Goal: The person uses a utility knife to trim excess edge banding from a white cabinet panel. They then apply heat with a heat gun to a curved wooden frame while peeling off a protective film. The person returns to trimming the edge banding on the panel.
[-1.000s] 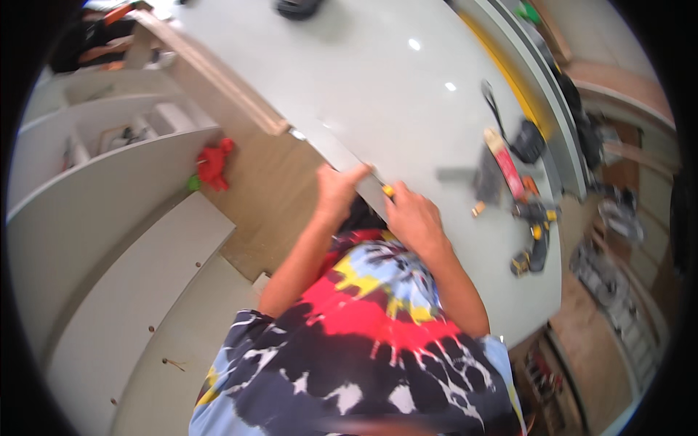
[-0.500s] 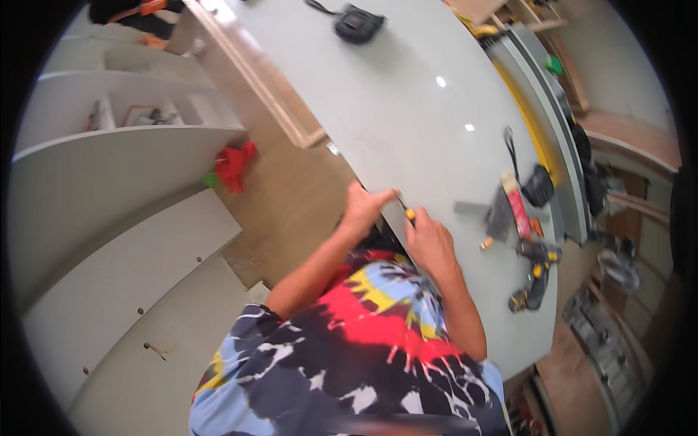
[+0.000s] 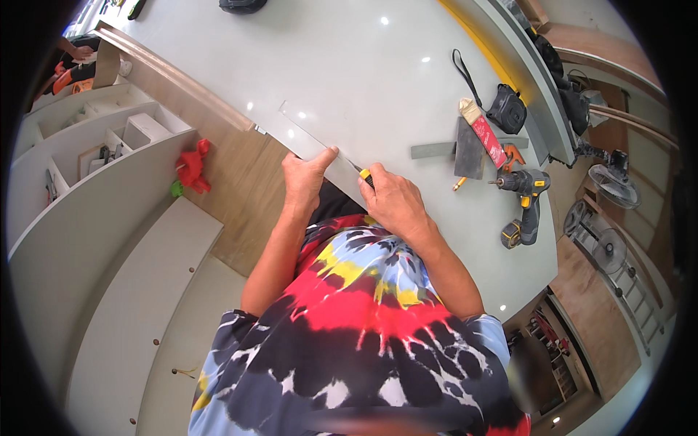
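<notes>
My left hand [image 3: 308, 179] lies flat on a long grey strip [image 3: 311, 138] along the near edge of a glossy white tabletop [image 3: 378, 80], its fingers pressing the strip down. My right hand [image 3: 394, 202] is closed around a small tool with a yellow and black handle [image 3: 365, 175], whose tip touches the strip just beside my left fingers. Both forearms come up from my tie-dye shirt at the bottom.
On the table to the right lie a cordless drill [image 3: 525, 200], a grey offcut [image 3: 465, 150], a red-handled tool [image 3: 486, 134] and a black pouch [image 3: 507, 107]. White shelving [image 3: 109, 182] curves along the left, with a red cloth [image 3: 193, 164] beside it. Fans [image 3: 611, 185] stand at far right.
The view has shifted and tilted. My hands stay on the strip at the table edge, the left now flatter on it, the right still gripping the tool.
</notes>
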The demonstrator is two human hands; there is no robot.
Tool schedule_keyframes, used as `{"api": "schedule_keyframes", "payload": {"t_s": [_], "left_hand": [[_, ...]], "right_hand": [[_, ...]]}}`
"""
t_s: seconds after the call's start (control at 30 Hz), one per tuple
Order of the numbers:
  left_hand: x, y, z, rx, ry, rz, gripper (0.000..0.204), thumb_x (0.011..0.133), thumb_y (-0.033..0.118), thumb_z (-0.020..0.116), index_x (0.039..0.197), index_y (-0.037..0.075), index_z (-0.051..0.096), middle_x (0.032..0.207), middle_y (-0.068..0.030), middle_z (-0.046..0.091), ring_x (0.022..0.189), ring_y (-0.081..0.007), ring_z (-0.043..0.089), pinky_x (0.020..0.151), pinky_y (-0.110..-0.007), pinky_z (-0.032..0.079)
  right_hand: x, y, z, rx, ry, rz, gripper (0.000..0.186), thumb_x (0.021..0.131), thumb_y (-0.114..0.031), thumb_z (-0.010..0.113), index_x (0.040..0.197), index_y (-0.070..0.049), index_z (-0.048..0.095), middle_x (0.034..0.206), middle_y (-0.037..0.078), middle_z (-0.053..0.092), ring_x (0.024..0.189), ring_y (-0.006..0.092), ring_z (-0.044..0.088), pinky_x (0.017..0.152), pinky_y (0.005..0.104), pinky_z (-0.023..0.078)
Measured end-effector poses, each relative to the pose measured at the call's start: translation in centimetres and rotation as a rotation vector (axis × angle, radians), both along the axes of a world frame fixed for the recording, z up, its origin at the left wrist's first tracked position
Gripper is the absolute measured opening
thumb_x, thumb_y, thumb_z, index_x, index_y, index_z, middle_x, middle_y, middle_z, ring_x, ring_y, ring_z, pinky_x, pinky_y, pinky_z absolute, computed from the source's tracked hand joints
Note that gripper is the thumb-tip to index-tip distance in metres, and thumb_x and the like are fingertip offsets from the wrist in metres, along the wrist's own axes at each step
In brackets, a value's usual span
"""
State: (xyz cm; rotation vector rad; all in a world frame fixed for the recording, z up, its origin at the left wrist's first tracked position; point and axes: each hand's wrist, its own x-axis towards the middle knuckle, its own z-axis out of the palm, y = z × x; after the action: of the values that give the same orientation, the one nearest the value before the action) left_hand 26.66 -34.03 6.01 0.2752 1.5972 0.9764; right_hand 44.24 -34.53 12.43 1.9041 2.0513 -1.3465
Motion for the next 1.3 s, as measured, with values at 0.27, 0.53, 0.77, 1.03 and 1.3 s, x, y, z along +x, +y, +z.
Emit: {"api": "schedule_keyframes", "payload": {"t_s": [0.27,0.53,0.77,1.03,1.3], "left_hand": [[-0.2,0.0,-0.5,0.038,0.042,-0.034,0.044,0.086,0.009,0.08,0.123,-0.005,0.063,0.107,-0.0133,0.072,0.088,-0.0235,0.074,0.068,-0.038,0.062],[-0.2,-0.4,-0.3,0.068,0.022,-0.001,0.029,0.082,0.005,0.08,0.107,-0.007,0.073,0.098,-0.0104,0.077,0.082,-0.0186,0.072,0.075,-0.035,0.059],[-0.9,0.0,-0.2,0.084,0.023,-0.046,0.032,0.081,0.007,0.08,0.109,-0.005,0.073,0.098,-0.0099,0.076,0.084,-0.0163,0.072,0.074,-0.032,0.058],[-0.6,-0.4,-1.1,0.129,0.034,-0.045,0.031,0.084,0.008,0.08,0.11,-0.005,0.071,0.098,-0.0111,0.075,0.079,-0.0158,0.072,0.064,-0.03,0.058],[-1.5,0.4,0.5,0.0,0.054,-0.102,0.03,0.083,0.008,0.08,0.108,-0.007,0.073,0.096,-0.0115,0.077,0.081,-0.0184,0.073,0.072,-0.033,0.059]], "right_hand": [[-0.8,0.5,0.0,-0.038,-0.075,0.072,0.028,0.103,-0.029,0.06,0.104,-0.001,0.058,0.083,0.024,0.073,0.081,0.0459,0.072,0.074,0.0554,0.057],[-1.4,0.6,0.1,-0.025,-0.127,0.129,0.026,0.104,-0.027,0.06,0.105,-0.002,0.059,0.088,0.025,0.073,0.086,0.0453,0.073,0.076,0.0556,0.057],[-1.8,0.9,0.2,-0.002,-0.16,0.171,0.028,0.103,-0.028,0.061,0.103,-0.001,0.055,0.086,0.026,0.072,0.085,0.0487,0.071,0.075,0.0586,0.055],[-1.1,0.9,0.2,-0.013,-0.071,0.101,0.03,0.104,-0.03,0.06,0.101,0.0,0.054,0.085,0.028,0.07,0.084,0.0521,0.068,0.074,0.0605,0.052],[-0.9,0.8,0.0,-0.041,0.006,0.034,0.034,0.105,-0.033,0.057,0.102,0.0,0.054,0.088,0.029,0.071,0.086,0.0523,0.068,0.076,0.0598,0.052]]}}
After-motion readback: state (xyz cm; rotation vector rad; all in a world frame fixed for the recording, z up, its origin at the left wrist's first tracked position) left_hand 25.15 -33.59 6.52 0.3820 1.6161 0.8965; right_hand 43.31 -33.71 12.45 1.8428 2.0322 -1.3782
